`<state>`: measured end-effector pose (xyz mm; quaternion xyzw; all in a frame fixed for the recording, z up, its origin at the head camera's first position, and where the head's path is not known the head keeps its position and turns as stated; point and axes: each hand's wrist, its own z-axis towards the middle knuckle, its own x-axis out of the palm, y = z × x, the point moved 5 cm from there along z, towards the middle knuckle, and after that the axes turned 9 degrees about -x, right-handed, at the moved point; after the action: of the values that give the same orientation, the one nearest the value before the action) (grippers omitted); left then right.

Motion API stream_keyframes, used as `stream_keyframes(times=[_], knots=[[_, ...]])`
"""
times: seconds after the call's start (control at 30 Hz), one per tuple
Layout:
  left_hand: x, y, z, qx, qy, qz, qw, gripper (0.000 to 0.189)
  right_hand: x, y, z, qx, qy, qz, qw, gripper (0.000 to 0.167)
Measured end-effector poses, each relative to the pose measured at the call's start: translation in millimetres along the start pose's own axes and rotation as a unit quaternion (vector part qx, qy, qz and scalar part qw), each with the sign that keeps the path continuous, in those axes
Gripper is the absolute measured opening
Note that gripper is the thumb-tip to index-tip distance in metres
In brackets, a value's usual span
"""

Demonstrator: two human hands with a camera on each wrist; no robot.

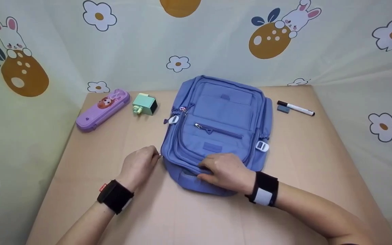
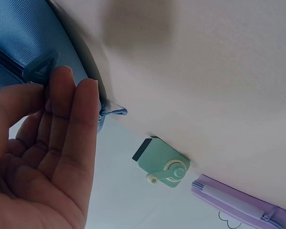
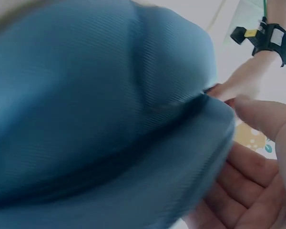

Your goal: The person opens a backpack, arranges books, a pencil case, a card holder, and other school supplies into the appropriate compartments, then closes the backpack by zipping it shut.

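A blue backpack (image 1: 226, 112) lies on its back on the table, front pockets facing up. At its lower left edge my left hand (image 1: 140, 166) pinches a zipper pull (image 2: 40, 69) between thumb and index finger, its triangular tab showing in the left wrist view. My right hand (image 1: 228, 172) grips the edge of the bag's front at the bottom, fingers on top and thumb below. Beside that hand the right wrist view shows the open gap of a compartment (image 3: 100, 167) between two layers of blue fabric.
Left of the bag are a purple pencil case (image 1: 104, 110) and a mint-green pencil sharpener (image 1: 145, 103) with a crank. To the right, a marker (image 1: 296, 108) lies by a small blue eraser (image 1: 283, 109). A patterned curtain (image 1: 141, 44) surrounds the table (image 1: 196, 221).
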<state>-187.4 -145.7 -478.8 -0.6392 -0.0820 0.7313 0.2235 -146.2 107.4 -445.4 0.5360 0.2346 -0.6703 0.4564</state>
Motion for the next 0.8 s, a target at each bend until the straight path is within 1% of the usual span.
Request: stream_keyframes(times=[0.1, 0.17, 0.27, 0.33, 0.43, 0.5, 0.57, 0.7, 0.8], knots=[[-0.4, -0.4, -0.4, 0.006, -0.005, -0.002, 1.0000, 0.009, -2.2, 2.3, 13.1, 0.003, 0.017, 0.005, 0.9998, 0.034], [-0.4, -0.7, -0.9, 0.011, -0.010, -0.001, 0.9999, 0.010, -1.2, 4.6, 21.9, 0.005, 0.030, -0.003, 0.9995, 0.034], [-0.6, -1.2, -1.8, 0.017, -0.018, 0.002, 0.9997, 0.010, 4.0, 9.1, 32.9, 0.006, 0.054, -0.028, 0.9982, 0.035], [-1.0, -1.5, -2.3, 0.020, -0.023, 0.005, 0.9995, 0.011, 8.7, 12.7, 37.6, 0.005, 0.062, -0.051, 0.9968, 0.033], [-1.6, -1.3, -2.8, 0.020, -0.028, 0.006, 0.9994, 0.010, 14.7, 17.4, 41.5, 0.000, 0.053, -0.092, 0.9943, 0.025], [-1.4, -0.9, -2.1, 0.018, -0.024, 0.007, 0.9995, 0.010, 17.7, 19.9, 41.8, -0.007, 0.040, -0.116, 0.9924, 0.020], [-0.9, -0.3, -1.0, 0.016, -0.017, 0.006, 0.9997, 0.009, 20.1, 21.4, 41.2, -0.014, 0.029, -0.131, 0.9908, 0.019], [-0.5, 1.5, 2.9, 0.013, -0.006, 0.005, 0.9999, 0.007, 23.2, 21.0, 38.8, -0.017, 0.027, -0.127, 0.9914, 0.019], [-1.3, 3.6, 6.6, 0.014, -0.008, 0.001, 0.9999, 0.006, 24.1, 19.9, 37.2, -0.016, 0.029, -0.121, 0.9921, 0.018]])
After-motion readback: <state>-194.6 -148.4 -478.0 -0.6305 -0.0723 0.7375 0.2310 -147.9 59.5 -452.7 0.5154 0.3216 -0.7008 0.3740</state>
